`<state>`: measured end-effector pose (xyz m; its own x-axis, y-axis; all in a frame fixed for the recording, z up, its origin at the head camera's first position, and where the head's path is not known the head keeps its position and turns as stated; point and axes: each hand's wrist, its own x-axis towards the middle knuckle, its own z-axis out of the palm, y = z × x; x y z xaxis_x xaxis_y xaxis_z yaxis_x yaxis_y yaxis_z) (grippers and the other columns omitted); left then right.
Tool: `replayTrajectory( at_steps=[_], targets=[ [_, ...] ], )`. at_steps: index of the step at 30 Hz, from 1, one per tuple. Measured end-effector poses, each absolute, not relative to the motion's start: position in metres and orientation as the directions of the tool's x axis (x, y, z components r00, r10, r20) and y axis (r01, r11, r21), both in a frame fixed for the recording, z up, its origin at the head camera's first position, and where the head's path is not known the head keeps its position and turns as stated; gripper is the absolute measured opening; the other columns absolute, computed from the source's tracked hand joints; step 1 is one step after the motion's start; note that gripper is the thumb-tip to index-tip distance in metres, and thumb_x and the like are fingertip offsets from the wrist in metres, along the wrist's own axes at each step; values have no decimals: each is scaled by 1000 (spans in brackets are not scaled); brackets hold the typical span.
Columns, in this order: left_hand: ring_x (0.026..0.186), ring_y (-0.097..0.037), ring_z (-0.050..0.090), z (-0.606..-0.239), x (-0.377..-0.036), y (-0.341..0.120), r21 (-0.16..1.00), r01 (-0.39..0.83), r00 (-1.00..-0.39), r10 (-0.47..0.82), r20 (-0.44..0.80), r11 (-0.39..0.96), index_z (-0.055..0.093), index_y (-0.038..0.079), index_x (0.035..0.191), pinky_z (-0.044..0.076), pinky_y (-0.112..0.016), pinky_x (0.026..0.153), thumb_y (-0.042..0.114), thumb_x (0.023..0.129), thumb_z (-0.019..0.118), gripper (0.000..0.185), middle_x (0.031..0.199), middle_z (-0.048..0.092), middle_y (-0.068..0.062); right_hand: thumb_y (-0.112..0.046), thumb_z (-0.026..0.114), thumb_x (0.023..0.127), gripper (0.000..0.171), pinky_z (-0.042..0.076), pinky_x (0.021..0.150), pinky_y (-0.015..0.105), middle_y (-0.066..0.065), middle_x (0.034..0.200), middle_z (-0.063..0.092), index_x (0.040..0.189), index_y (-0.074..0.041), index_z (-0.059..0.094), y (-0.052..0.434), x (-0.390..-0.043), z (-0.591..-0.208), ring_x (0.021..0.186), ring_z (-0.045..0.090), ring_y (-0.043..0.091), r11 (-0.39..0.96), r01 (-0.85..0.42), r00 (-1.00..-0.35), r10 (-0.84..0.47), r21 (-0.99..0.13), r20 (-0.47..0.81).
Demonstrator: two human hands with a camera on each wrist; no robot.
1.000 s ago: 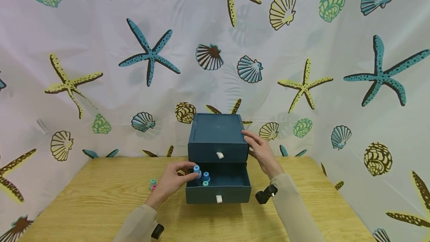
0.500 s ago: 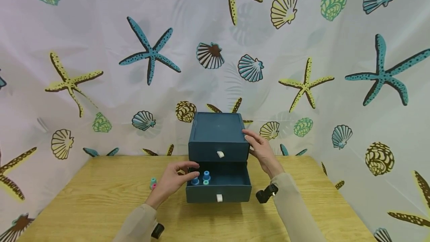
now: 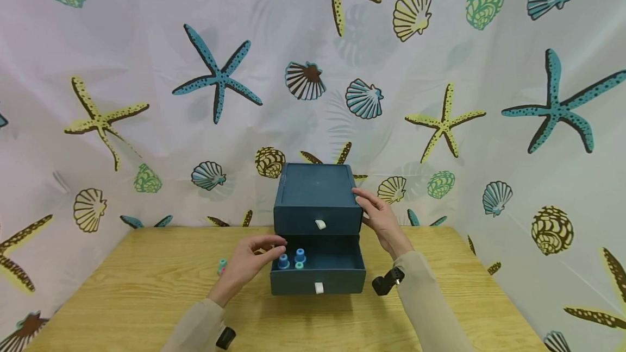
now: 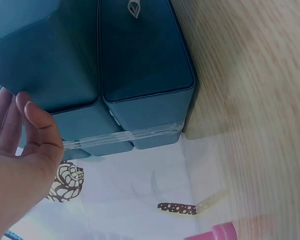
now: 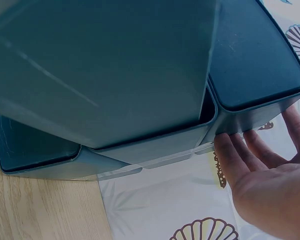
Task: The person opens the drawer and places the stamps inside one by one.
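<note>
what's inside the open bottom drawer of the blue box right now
In the open bottom drawer three small spools stand near its left end: two blue spools and a smaller teal one. The drawer's front wall hides the floor just behind it.

A dark blue two-drawer box (image 3: 315,200) stands at the back middle of a wooden table (image 3: 122,292), its lower drawer (image 3: 318,273) pulled out toward the viewer. Two blue pieces (image 3: 283,261) and a small green one stand in the drawer's left part; its right part is bare. The left hand (image 3: 246,262) blocks the box's left side, the right hand (image 3: 383,221) its right side. A small teal and pink piece (image 3: 222,266) sits left of the box. The table in front of the box is open.
</note>
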<state>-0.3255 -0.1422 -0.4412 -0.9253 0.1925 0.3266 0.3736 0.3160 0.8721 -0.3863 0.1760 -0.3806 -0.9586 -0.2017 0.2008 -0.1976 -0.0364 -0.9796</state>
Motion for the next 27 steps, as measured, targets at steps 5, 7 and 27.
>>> replayTrajectory(
  at_steps=[5, 7, 27],
  targets=[
    [96, -17, 63, -436, -318, -142, 881, 358, -932, 172, 319, 310, 73, 14, 112, 51, -31, 83, 32, 90, 71, 28, 112, 72, -3, -29, 51, 104, 41, 31, 116, 53, 6, 158, 33, 143, -17, 52, 177, -386, -381, 147, 30, 30, -35, -196, -958, -205, -980, 199],
    [95, -16, 63, -435, -316, -142, 877, 377, -925, 172, 339, 298, 73, 11, 112, 51, -29, 81, 27, 91, 71, 27, 111, 72, -6, -28, 50, 104, 41, 31, 116, 53, 6, 158, 33, 143, -17, 52, 177, -386, -381, 147, 30, 30, -31, -194, -959, -205, -981, 196],
    [77, -29, 65, -420, -298, -131, 817, 501, -865, 147, 480, 286, 75, 16, 100, 54, -27, 65, 31, 92, 70, 18, 94, 74, -1, -27, 51, 104, 41, 33, 115, 53, 7, 158, 33, 143, -18, 52, 176, -384, -376, 147, 29, 31, -17, -193, -959, -209, -981, 192]
  ],
)
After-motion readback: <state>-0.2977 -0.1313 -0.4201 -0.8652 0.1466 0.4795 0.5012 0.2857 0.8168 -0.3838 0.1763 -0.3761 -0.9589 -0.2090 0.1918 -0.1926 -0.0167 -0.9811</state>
